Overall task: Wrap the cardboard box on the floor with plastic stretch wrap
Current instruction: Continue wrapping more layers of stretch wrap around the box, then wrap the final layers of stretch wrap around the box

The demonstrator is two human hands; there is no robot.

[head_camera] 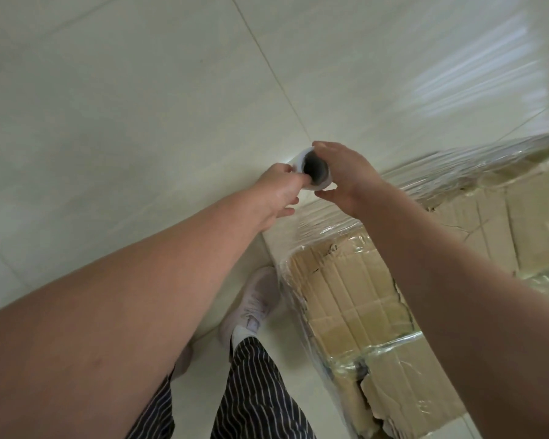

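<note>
A worn cardboard box [355, 299] stands on the tiled floor at the right, its near corner and top covered in shiny clear film [330, 223]. Just beyond that corner I hold the stretch wrap roll [314, 169] end-on, its dark hollow core facing me. My left hand [278, 188] grips the roll's left side, with fingers at the rim of the core. My right hand [343, 175] curls over the roll's right side, thumb below it. Film runs from the roll down onto the box.
Pale floor tiles [140, 122] fill the left and top of the view. My foot in a white shoe [257, 299] and a striped trouser leg [254, 391] stand right beside the box's left face. A window reflection [476, 74] shines on the floor at top right.
</note>
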